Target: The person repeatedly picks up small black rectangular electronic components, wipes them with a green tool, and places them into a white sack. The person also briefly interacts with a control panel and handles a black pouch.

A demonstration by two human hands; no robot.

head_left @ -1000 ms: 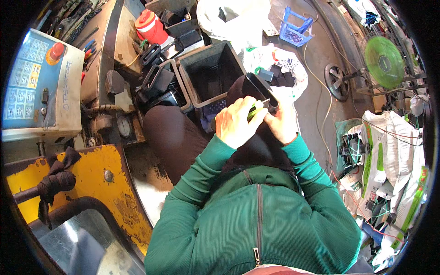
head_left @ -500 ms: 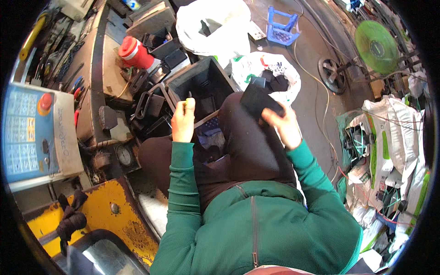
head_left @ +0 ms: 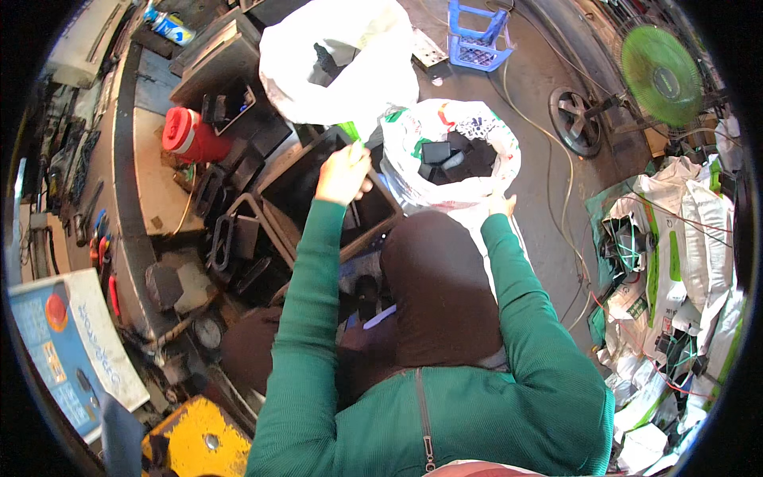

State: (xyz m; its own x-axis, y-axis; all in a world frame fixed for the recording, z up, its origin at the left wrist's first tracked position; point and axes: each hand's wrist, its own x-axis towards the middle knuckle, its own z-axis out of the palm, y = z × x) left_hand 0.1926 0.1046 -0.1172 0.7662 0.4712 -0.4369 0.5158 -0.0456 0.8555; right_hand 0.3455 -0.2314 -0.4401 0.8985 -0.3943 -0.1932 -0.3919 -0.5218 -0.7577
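Two bare hands reach forward over the lap, well apart from each other. At the left, the left hand point(head_left: 343, 175) is clenched above the dark bin point(head_left: 372, 240), its fingers apparently curled around a bright green item point(head_left: 348, 129) that shows beyond them (strong glare and the fist itself hide most of it, so I can't name it for certain). At the right, the right hand point(head_left: 500, 204) touches the near right edge of the printed white sack point(head_left: 445, 193); its fingers are mostly hidden, so whether it grips the plastic or only rests there I cannot tell.

The sack's mouth is spread wide, presumably to keep the black parts point(head_left: 435, 152) inside within reach; the bin sits between the sack and the left clutter, probably for the same ease.

On the sack, red, green and dark print is crumpled around the rim. Far left, the spray can point(head_left: 172, 30) has a blue-and-white label too small to read. Near left, the control panel point(head_left: 67, 350) carries handwritten blue marks along its pale side.
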